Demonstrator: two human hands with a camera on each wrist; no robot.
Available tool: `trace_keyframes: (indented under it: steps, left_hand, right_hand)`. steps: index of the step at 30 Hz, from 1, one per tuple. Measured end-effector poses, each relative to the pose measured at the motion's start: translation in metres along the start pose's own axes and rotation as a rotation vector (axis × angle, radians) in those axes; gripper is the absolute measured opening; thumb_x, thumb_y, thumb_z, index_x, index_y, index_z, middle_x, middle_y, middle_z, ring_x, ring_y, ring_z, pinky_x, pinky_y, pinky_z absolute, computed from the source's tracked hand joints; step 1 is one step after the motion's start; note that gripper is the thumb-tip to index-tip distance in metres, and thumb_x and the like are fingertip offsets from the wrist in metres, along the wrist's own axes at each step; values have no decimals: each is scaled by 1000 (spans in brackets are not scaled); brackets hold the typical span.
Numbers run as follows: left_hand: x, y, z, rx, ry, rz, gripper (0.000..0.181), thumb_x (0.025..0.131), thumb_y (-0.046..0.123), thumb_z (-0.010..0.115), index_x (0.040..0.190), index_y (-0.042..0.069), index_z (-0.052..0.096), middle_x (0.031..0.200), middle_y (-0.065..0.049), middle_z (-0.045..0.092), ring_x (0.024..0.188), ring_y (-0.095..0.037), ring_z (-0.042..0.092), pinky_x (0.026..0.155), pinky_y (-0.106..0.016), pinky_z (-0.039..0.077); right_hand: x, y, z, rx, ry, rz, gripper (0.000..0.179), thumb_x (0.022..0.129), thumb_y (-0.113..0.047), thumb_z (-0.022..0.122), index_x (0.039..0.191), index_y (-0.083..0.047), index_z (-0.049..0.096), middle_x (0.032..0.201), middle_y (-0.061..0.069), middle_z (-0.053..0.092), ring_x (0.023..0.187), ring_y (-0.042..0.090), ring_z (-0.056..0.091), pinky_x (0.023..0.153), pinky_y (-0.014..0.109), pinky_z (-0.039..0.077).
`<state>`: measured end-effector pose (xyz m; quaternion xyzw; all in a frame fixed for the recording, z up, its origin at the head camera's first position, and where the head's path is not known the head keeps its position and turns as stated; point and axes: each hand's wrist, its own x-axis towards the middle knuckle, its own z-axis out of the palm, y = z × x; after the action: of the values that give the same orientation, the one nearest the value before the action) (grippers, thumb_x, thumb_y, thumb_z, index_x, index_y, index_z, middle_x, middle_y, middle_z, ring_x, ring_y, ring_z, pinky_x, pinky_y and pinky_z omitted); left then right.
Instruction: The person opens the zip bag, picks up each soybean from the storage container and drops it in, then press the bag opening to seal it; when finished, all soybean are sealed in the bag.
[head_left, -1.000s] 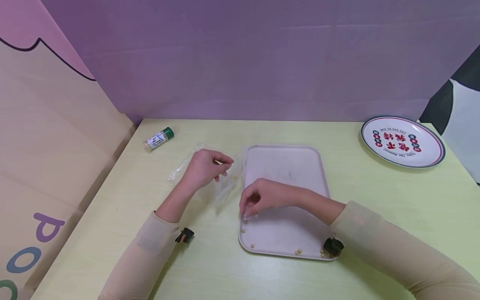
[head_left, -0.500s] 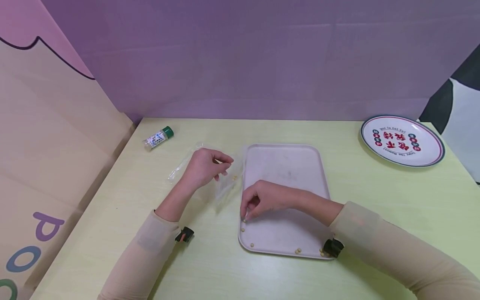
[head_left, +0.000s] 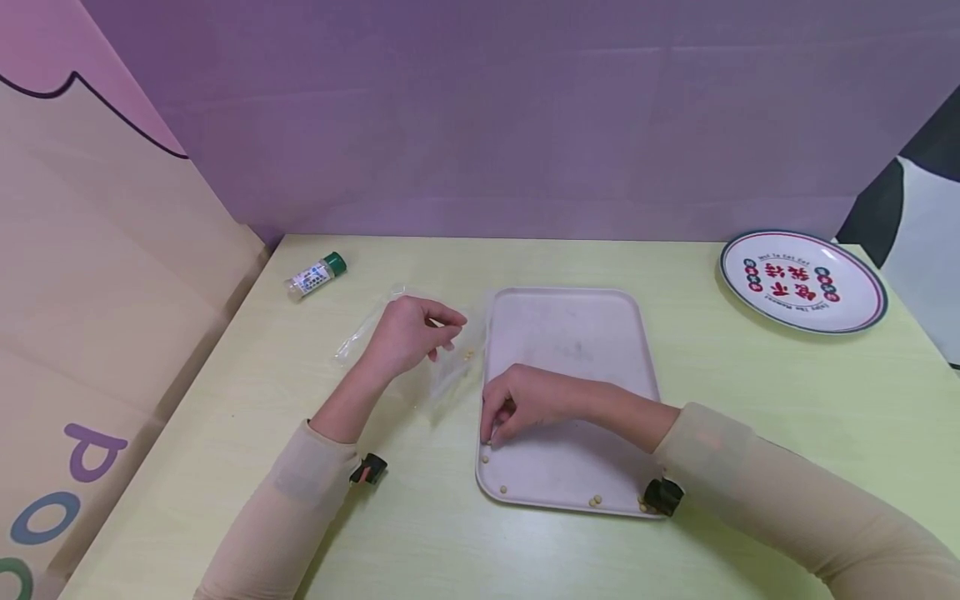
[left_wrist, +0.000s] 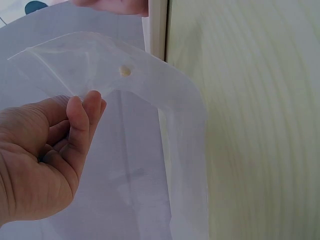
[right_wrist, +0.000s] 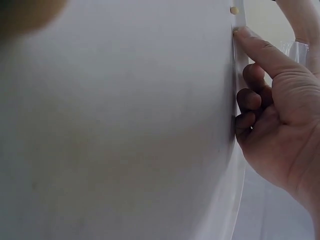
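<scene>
My left hand [head_left: 415,336] pinches the edge of a clear plastic bag [left_wrist: 186,100], left of the tray. A pale yellow soybean [left_wrist: 125,70] shows through the bag's film. Over the left side of a white rectangular tray [head_left: 570,333], my right hand [head_left: 534,402] reaches down with curled fingers. Its thumb and forefinger close on a soybean [right_wrist: 235,32] against the tray's raised edge. Just nearer along that edge lies another soybean [right_wrist: 234,10]. More loose soybeans [head_left: 595,501] lie along the tray's near side, some partly hidden by the right wrist camera.
A small clear bottle [head_left: 316,277] with a green cap lies on its side at the back left of the table [head_left: 420,542]. An oval plate [head_left: 802,287] with red lettering sits at the back right. A purple backdrop [head_left: 525,125] rises behind the table.
The right hand has moved slightly nearer along the tray's left edge, its fingertips coming down onto a soybean. The left hand and the bag have stayed in place.
</scene>
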<state>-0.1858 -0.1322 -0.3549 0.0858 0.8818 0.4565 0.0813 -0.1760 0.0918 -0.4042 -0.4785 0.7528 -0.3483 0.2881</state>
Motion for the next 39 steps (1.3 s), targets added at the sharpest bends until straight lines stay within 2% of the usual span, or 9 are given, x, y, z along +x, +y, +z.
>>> trace_keyframes:
  steps: [5,16,20,26,33,39]
  left_hand:
    - [0,-1,0,5,-2,5,16,95,9,72,108,4,79,100,-7,76,69,-33,70,54,-26,49]
    - [1,-1,1,2,-5,12,16,95,8,71,108,4,78,101,-10,76,69,-34,70,53,-26,49]
    - [1,-2,1,0,-4,6,16,95,8,71,108,4,78,101,-7,76,70,-35,70,53,-26,49]
    - [2,-2,1,2,-6,4,16,95,8,71,108,4,79,100,-9,76,68,-33,70,54,-26,49]
    - [1,-1,1,16,-3,7,16,94,9,72,108,5,79,100,-8,76,64,-28,69,54,-26,50]
    - [1,-1,1,24,-7,12,16,95,8,71,109,4,78,102,-13,75,63,-23,68,56,-27,51]
  right_hand:
    - [1,-1,1,-42,-11,27,7,83,-11,84,86,-18,83,74,-14,60,66,1,52,64,19,44]
    - [1,-3,-1,-54,-40,102,8,86,-13,82,85,-20,79,74,-12,60,67,3,50,65,19,43]
    - [0,-3,-3,-44,-42,92,6,88,-14,81,86,-19,79,75,-12,61,68,3,50,65,19,42]
    - [-2,-3,-8,2,-3,43,8,88,-13,80,88,-21,80,78,-12,64,70,4,52,67,20,45]
    - [-4,-7,-20,63,69,54,5,89,-14,80,91,-18,80,77,-6,61,71,8,53,67,22,47]
    - [-8,-13,-34,88,145,23,1,89,-14,79,91,-14,79,77,-4,59,72,12,52,67,24,45]
